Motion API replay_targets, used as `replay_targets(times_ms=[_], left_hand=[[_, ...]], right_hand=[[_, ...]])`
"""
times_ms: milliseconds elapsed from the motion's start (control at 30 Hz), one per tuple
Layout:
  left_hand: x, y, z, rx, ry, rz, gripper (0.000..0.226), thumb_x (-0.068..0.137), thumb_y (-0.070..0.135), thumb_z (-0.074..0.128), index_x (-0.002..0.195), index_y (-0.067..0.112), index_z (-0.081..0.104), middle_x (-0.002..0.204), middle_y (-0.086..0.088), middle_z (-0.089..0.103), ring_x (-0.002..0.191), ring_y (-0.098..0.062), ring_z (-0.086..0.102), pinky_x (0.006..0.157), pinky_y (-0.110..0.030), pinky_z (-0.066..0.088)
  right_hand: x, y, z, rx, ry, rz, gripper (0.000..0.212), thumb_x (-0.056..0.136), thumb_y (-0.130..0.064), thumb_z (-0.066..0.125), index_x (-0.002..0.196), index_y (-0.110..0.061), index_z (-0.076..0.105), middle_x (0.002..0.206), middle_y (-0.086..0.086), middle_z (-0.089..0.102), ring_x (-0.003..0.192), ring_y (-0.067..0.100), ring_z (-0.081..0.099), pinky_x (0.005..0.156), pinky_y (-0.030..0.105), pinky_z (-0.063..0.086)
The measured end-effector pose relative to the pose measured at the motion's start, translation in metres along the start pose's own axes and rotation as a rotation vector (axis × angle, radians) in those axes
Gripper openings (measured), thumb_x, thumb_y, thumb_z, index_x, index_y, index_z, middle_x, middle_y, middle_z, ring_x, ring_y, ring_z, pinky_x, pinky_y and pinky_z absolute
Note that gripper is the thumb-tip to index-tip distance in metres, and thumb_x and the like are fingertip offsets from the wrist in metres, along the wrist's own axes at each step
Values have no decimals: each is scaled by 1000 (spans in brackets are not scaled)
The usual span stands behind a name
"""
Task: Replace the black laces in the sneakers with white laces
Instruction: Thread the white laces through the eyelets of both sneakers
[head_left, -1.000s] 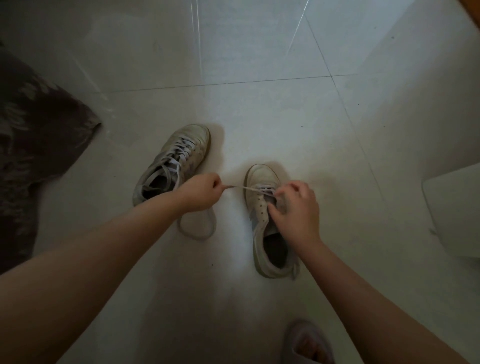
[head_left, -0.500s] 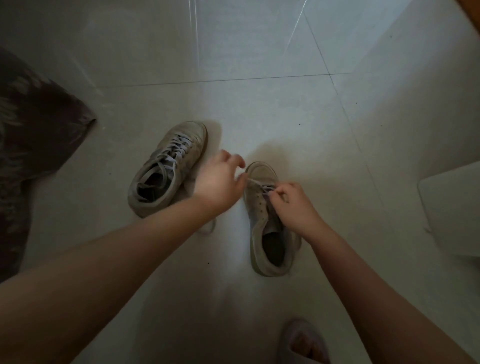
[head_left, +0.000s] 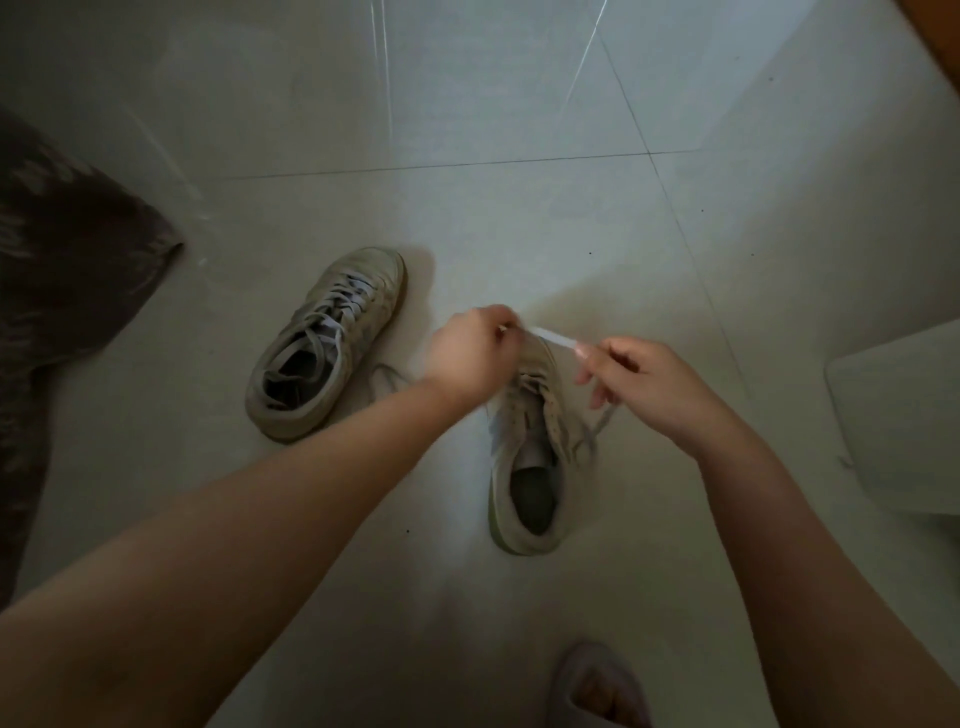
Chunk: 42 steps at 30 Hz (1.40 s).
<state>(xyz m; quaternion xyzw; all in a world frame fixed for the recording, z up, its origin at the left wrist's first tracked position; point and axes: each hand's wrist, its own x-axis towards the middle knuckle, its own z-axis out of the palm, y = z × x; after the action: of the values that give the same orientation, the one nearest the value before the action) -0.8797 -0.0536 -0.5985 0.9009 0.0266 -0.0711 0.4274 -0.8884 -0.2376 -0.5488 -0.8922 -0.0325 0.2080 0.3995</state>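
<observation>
I see the white lace (head_left: 553, 338) stretched in a short, nearly level span above the toe of the right sneaker (head_left: 530, 457), which stands on the pale tiled floor (head_left: 519, 218) just right of centre, toe pointing far and heel opening near. My left hand (head_left: 470, 353) hovers over that toe with its fingers curled, pinching the left end of the span; its forearm reaches in from the near left corner. My right hand (head_left: 649, 384) sits to the right of the shoe, thumb and forefinger nipping the other end, the remaining fingers loosely bent, and a further stretch of lace hangs from beneath it toward the shoe's right side. The two hands are close but apart, joined only by the lace. The left sneaker (head_left: 327, 343) lies just beyond my left forearm, angled toe to the far right, already laced. A dark patterned cloth (head_left: 67, 291) fills the left edge, a pale box-like object (head_left: 898, 426) sits at the right, and a slippered foot (head_left: 597, 691) shows at the near edge.
</observation>
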Motion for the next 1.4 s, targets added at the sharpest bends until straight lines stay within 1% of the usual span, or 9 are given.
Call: replay_targets(times_ms=[133,233,333,433,633,800,900,1267,1400], left_hand=[[10,-26,-15,-11,94,-392,16,91,27,54,102,17,58,90,-4,70,87,-24,66,76,-34,53],[-17,-8,-12,224,196,-33,19,91,33,55,103,18,52,84,-1,67,77,-25,64,65,-31,49],[-39,20,1,207,-182,275,27,88,41,59,107,22,59,71,3,64,66,-18,61,60,-27,44],[-46,29,25,-104,-426,196,19,90,31,61,75,20,56,55,6,50,49,-10,47,53,-26,40],[-62,22,39,-230,-492,118,21,97,22,51,95,10,68,75,1,58,72,-14,57,73,-30,48],[-42,31,19,-541,-270,-162,30,100,26,43,89,9,65,54,7,48,41,2,43,48,-15,38],[-28,35,3,-602,-263,-173,34,101,23,41,75,10,59,40,13,49,38,6,46,44,-7,35],[-1,28,3,-678,-403,-294,29,100,35,41,90,17,61,50,11,41,42,-6,34,41,-16,29],[-1,1,4,89,-145,-36,21,95,34,50,107,22,63,68,7,53,64,-14,51,54,-24,37]], right_hand=[[-5,14,-9,172,-24,78,34,98,-27,48,69,-11,55,57,-7,55,51,7,48,57,20,40],[-2,15,1,505,-1,140,33,100,-27,42,72,-12,51,56,-2,45,50,11,36,54,26,29],[3,-2,9,938,-108,192,32,101,-27,33,76,-12,45,53,-2,40,45,9,30,47,21,26],[7,-19,12,1127,-185,177,30,99,-31,32,77,-14,44,54,-4,40,44,6,29,45,19,23],[18,-18,-7,1341,66,119,28,101,-28,35,83,-14,52,66,-4,51,55,6,41,51,18,30],[10,6,1,725,-24,217,35,85,-47,50,98,-18,66,94,-2,69,91,11,66,77,25,50],[-2,13,11,334,-95,139,19,92,-31,56,103,-19,67,92,-6,70,82,2,65,70,18,46],[10,22,30,416,35,58,9,88,-4,62,85,-12,66,61,-7,65,56,0,61,61,16,52],[12,35,24,707,184,152,14,93,-4,55,83,-10,62,68,1,67,62,13,67,62,24,56]])
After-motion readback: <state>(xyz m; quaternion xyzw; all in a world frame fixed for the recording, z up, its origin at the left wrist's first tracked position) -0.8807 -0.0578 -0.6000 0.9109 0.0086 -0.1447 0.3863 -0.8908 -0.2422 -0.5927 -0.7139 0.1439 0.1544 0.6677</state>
